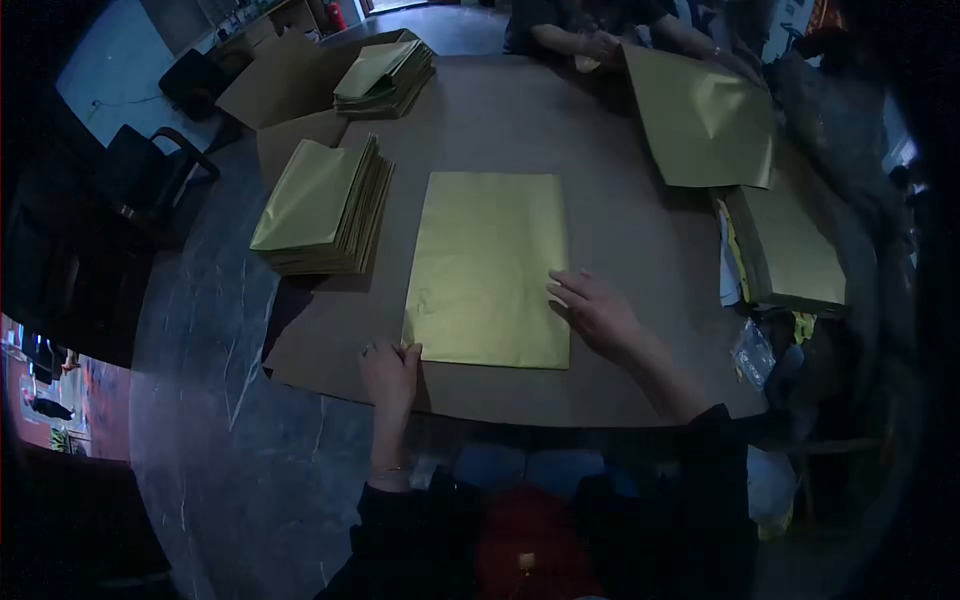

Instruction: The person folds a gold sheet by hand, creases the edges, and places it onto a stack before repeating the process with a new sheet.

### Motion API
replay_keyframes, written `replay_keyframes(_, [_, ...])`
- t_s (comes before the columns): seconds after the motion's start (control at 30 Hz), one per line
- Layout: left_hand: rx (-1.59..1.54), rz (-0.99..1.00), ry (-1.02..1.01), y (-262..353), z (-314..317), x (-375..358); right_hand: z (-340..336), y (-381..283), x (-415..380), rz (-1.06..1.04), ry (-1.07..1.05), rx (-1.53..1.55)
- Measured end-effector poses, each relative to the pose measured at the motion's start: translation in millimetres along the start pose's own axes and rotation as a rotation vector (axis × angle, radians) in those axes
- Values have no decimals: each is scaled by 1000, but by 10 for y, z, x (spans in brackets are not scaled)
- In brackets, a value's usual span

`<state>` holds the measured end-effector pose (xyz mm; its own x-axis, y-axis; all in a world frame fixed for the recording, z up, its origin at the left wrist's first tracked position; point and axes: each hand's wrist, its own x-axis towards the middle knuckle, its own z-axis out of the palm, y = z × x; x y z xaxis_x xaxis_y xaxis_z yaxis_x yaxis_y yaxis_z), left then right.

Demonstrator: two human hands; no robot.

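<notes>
View from above, looking down at a brown surface (620,250) w/ gold-green paper sheets on it. One flat gold sheet (488,268) lies in the centre, long side running away from the person. The person's left hand (390,375) rests at the sheet's near-left corner, fingers curled loosely on the edge; can't tell if it pinches the paper or just presses it. Right hand (598,312) lies flat and open on the sheet's right edge, near the bottom, fingers spread, palm down, grasping nothing. Both sleeves are dark.

Left of the sheet, just beside it: a thick stack of gold sheets (325,208), edges fanned. Farther back-left: a smaller stack (385,78) sitting on brown cardboard (280,95). Right side: another stack (795,250) near the surface's edge, w/ a big creased gold sheet (700,120) behind it. At the far end, another person's hands (600,45) rest on the surface, apart from the wearer's. A dark chair (150,170) stands off to the left.
</notes>
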<state>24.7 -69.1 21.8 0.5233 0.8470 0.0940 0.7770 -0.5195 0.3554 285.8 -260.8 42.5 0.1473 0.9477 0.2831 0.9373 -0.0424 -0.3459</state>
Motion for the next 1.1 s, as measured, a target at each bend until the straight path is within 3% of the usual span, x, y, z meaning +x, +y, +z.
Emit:
replay_keyframes(0.07, [-22,94,127,-77,45,37,-9,255,-85,-33,-33,-168])
replay_keyframes(0.13, [-261,-14,-64,-67,-36,88,-27,343,-99,-102,-77,-204])
replay_keyframes(0.27, [-293,-54,-76,-28,-101,160,-19,407,17,-304,-187,-297])
replay_keyframes(0.33, [-393,-125,-195,-91,-32,211,-6,381,93,-395,-223,-339])
replay_keyframes(0.43, [-253,6,-50,-102,39,157,65,407,245,-513,-274,-475])
replay_keyframes(0.57, [-442,-106,-94,-368,296,281,51,462,277,-585,-217,-412])
replay_keyframes(0.67, [-560,-110,-190,-264,91,310,137,491,250,-348,-191,-397])
replay_keyframes(0.73, [-555,-121,-435,-266,66,369,133,425,270,-159,-171,-288])
replay_keyframes(0.77, [-552,-126,-440,-262,75,359,207,481,250,-75,-194,-229])
replay_keyframes(0.87, [-411,-48,-375,-73,-156,96,192,486,97,-42,-222,-156])
replay_keyframes(0.93, [-580,-88,-596,-64,-297,-147,85,373,-122,-7,-312,-194])
replay_keyframes(1.0, [-395,-32,-722,-2,-528,-312,-19,221,-365,-12,-367,-168])
replay_keyframes(1.1, [-186,172,-337,75,-507,-465,-65,117,-612,-28,-389,-148])
